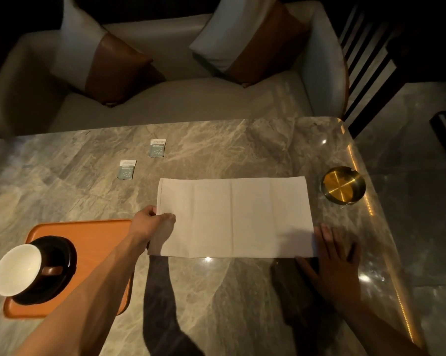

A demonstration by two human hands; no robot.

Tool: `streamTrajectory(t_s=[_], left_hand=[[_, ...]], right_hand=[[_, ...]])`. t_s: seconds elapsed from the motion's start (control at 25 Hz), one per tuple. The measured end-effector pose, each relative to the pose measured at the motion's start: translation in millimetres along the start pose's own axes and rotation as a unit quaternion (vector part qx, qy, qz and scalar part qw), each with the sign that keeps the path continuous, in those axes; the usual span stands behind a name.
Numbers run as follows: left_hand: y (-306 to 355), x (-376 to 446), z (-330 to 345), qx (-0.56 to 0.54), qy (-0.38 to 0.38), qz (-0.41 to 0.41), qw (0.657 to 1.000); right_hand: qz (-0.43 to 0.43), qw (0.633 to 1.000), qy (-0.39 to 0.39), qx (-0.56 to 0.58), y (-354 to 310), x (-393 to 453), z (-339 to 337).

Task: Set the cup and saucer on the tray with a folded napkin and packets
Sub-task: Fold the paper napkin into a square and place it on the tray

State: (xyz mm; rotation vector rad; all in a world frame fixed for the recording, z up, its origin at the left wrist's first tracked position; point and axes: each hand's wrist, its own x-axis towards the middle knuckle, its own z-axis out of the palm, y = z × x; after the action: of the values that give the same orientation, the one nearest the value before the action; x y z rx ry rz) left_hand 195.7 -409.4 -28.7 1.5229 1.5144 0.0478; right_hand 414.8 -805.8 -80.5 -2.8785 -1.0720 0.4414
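Left grip (152,222) pinches napkin (233,217).

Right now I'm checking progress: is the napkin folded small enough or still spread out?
Still spread out: the napkin lies as one long flat strip on the table, left hand pinching its left edge, right hand flat at its right end.

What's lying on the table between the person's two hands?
In the head view, the white napkin spans the gap: the left hand pinches its left edge, and the right hand rests flat at its right corner.
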Motion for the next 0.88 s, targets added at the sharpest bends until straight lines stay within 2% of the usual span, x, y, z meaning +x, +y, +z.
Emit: streamTrajectory(t_s=[0.36,0.6,0.88], left_hand=[[36.8,-37.5,-9.9,-0.011,-0.051,0.168,0.984],[73.6,-72.6,22.2,-0.039,-0.102,0.217,0.97],[110.0,-101.3,73.4,-0.049,-0.111,0.231,0.965]], right_hand=[[-0.008,1.0,-0.011,0.006,1.8,-0.4,-0.3],[0.002,1.0,-0.008,0.003,1.4,-0.8,0.2],[-0.004,0.999,0.01,0.034,1.4,-0.3,0.3]])
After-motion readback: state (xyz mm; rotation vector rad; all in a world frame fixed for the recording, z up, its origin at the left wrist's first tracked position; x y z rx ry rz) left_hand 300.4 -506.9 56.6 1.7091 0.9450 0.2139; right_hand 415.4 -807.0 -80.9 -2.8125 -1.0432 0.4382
